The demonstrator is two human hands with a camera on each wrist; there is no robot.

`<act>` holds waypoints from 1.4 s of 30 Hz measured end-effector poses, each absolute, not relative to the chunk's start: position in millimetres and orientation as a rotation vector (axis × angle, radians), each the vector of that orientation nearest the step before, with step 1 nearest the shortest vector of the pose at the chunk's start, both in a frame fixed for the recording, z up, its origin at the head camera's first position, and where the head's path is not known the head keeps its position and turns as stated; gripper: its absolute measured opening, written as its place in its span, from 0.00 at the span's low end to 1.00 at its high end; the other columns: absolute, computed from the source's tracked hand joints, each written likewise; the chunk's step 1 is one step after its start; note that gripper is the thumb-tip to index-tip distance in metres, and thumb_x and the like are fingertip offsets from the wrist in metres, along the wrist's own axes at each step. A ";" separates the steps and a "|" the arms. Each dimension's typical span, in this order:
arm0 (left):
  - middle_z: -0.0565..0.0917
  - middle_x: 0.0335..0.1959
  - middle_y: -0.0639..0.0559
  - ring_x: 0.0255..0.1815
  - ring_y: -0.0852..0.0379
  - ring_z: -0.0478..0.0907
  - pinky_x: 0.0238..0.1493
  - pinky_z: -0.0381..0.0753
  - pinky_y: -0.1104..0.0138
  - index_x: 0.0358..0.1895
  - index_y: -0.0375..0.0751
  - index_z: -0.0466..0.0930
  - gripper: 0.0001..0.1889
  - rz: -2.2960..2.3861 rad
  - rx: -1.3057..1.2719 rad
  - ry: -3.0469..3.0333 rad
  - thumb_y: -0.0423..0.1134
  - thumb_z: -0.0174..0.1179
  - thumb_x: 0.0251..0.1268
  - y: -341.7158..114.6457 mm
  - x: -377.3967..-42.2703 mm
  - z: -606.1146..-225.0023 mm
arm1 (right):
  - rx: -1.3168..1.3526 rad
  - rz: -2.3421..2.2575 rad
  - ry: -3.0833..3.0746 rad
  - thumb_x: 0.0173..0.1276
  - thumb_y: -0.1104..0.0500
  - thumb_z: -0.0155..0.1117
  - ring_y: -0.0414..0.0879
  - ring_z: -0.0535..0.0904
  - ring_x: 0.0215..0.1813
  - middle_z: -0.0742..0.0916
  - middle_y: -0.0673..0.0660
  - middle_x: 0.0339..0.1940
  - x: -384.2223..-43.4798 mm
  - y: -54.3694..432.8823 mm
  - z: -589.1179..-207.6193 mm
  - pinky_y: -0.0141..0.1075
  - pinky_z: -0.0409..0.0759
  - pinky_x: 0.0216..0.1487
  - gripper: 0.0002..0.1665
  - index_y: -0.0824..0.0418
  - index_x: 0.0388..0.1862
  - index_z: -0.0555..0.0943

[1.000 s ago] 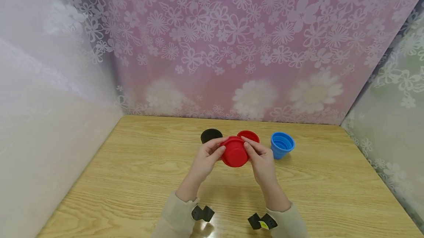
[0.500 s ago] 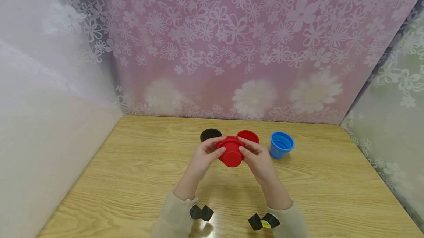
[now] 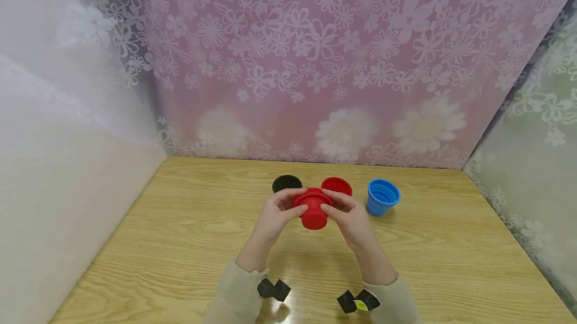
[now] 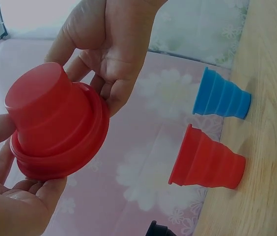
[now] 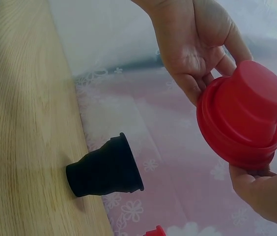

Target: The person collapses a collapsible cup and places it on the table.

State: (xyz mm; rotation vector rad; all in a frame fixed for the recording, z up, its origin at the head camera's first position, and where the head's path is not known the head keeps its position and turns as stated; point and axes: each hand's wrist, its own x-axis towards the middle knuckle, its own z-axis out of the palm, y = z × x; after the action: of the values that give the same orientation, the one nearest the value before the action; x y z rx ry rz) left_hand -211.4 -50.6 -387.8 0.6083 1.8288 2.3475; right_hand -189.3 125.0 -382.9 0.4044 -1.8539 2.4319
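Both hands hold a red collapsible cup [image 3: 314,220] above the table, tilted with its base toward me. Its narrow base section stands out from the wide rim, and a folded ring shows round it in the left wrist view. My left hand [image 3: 276,214] grips the left side, thumb on the wall and fingers at the rim. On the other side my right hand [image 3: 353,220] grips it the same way. Behind them stand a black collapsible cup [image 5: 104,169], a second red collapsible cup [image 4: 207,160] and a blue collapsible cup [image 3: 382,198]. The hands partly cover the black and second red cups.
The cups stand on a wood-grain table [image 3: 189,244] toward its back edge. A pink flowered curtain [image 3: 288,63] hangs behind the table, with pale panels [image 3: 72,164] at the sides.
The held cup has gone from nearly flat to longer, its base section pushed out toward me. Both thumbs have shifted inward along its wall, and it sits slightly further left.
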 end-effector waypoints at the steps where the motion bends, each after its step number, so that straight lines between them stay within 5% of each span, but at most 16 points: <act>1: 0.78 0.40 0.46 0.37 0.54 0.74 0.37 0.78 0.68 0.50 0.25 0.72 0.18 2.348 0.610 1.831 0.25 0.59 0.53 -50.6 -211.2 -387.6 | 0.405 2.430 -1.853 0.59 0.72 0.57 0.45 0.75 0.41 0.80 0.53 0.40 -189.2 124.6 -382.8 0.33 0.78 0.39 0.18 0.64 0.49 0.78; 8: 0.77 0.42 0.42 0.39 0.52 0.74 0.39 0.78 0.66 0.49 0.25 0.72 0.18 2.351 0.612 1.846 0.24 0.58 0.53 -50.5 -209.1 -385.9 | 0.451 2.421 -1.838 0.58 0.74 0.56 0.45 0.74 0.40 0.79 0.53 0.41 -190.1 123.0 -384.1 0.32 0.78 0.39 0.20 0.53 0.42 0.82; 26: 0.76 0.42 0.37 0.36 0.52 0.75 0.38 0.79 0.62 0.46 0.25 0.74 0.15 2.336 0.642 1.932 0.20 0.55 0.53 -46.6 -210.2 -389.3 | 0.388 2.374 -1.837 0.56 0.75 0.56 0.45 0.75 0.38 0.80 0.53 0.37 -190.6 119.4 -386.9 0.32 0.78 0.37 0.21 0.50 0.36 0.81; 35: 0.77 0.42 0.34 0.37 0.53 0.75 0.38 0.78 0.66 0.46 0.24 0.74 0.14 2.328 0.703 2.029 0.22 0.56 0.54 -44.8 -206.4 -384.9 | 0.337 2.267 -1.875 0.57 0.75 0.56 0.44 0.76 0.37 0.81 0.52 0.37 -190.9 119.1 -386.4 0.32 0.79 0.36 0.17 0.80 0.46 0.71; 42: 0.77 0.38 0.32 0.35 0.51 0.76 0.36 0.79 0.68 0.43 0.22 0.74 0.13 2.329 0.687 2.160 0.21 0.56 0.53 -42.9 -195.3 -368.5 | 0.291 2.134 -1.928 0.56 0.74 0.58 0.44 0.77 0.35 0.82 0.51 0.35 -190.6 118.0 -386.9 0.32 0.79 0.35 0.17 0.78 0.46 0.73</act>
State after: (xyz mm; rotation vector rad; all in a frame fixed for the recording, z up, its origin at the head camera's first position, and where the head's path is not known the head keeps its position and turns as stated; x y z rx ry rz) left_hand -195.3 -42.9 -368.5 0.6871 2.1599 2.3288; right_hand -190.6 118.0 -386.9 0.2907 -1.9276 2.1341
